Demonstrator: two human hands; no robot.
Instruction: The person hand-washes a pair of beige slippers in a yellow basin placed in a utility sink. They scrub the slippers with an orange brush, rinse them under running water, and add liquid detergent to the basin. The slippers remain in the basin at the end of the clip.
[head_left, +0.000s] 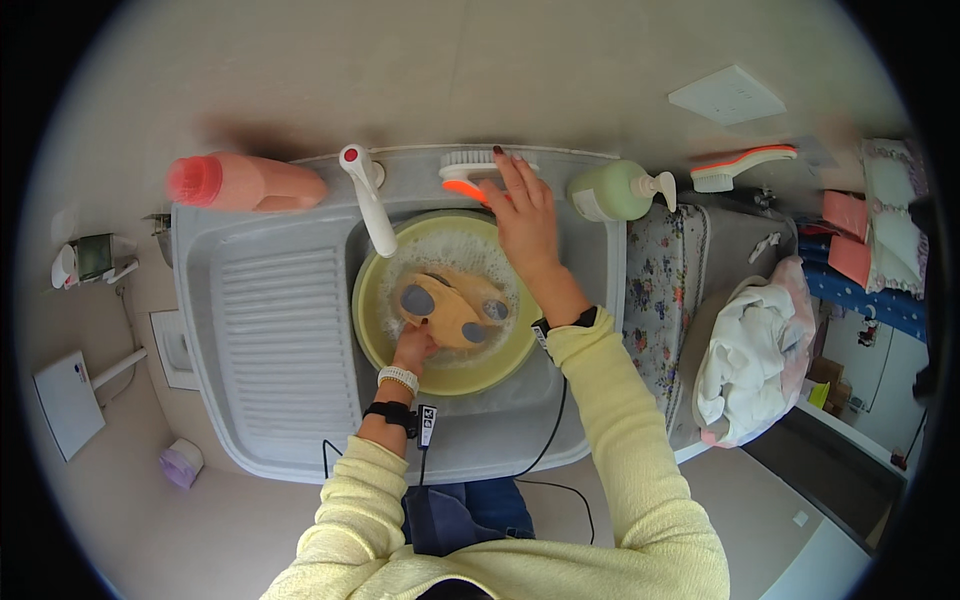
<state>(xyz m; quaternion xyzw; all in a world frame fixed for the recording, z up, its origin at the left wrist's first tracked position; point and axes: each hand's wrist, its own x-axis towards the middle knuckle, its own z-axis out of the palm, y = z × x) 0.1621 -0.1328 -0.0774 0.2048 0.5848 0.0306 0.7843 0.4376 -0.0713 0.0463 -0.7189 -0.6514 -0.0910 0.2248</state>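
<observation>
Soapy water fills a yellow plastic basin (365, 349) set in the grey sink. Wet orange fabric (450, 307) with grey patches, possibly a pair of socks, lies in the suds. My left hand (415, 349) grips its near-left edge, with some fingers hidden below the cloth. My right hand (527, 221) reaches past the basin to a white and orange scrub brush (461, 176) on the back ledge. The thumb is at the brush's handle and the fingers lie across its right part. Whether they grip it cannot be told.
A white faucet (371, 206) leans over the basin's far-left rim. Along the ledge stand a pink bottle (262, 184) and a green pump bottle (611, 191). Left is a ribbed washboard (285, 337). Further right are a second brush (739, 166) and piled white cloth (750, 352).
</observation>
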